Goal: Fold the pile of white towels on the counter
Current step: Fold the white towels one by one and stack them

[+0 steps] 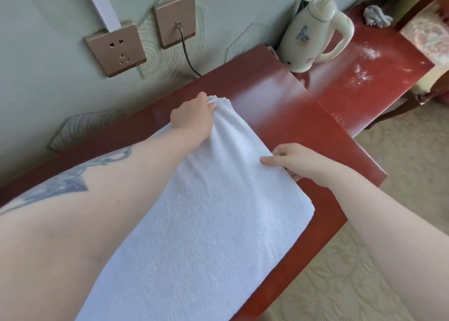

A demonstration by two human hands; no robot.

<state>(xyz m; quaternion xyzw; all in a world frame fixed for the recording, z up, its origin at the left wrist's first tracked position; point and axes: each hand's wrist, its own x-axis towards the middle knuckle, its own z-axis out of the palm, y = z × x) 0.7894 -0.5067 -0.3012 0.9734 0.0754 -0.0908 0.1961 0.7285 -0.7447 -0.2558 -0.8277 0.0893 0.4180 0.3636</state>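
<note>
Hands: two, the left hand (192, 116) at the centre of the frame and the right hand (291, 160) right of centre, both bare.
White terry-cloth towels: one (206, 223), spread from the centre to the lower left of the frame.
Glossy dark-red worktops: one (279, 107), running from the left edge to the upper right.
Cream plastic electric kettles: one (313, 36), upper right.
Bronze square wall plates: two, a socket plate (116, 51) and a cable plate (176, 20), upper left.
Crumpled grey-white cloths: one (376, 17), far upper right.
Dark cables: one (187, 53), hanging from the cable plate.
</note>
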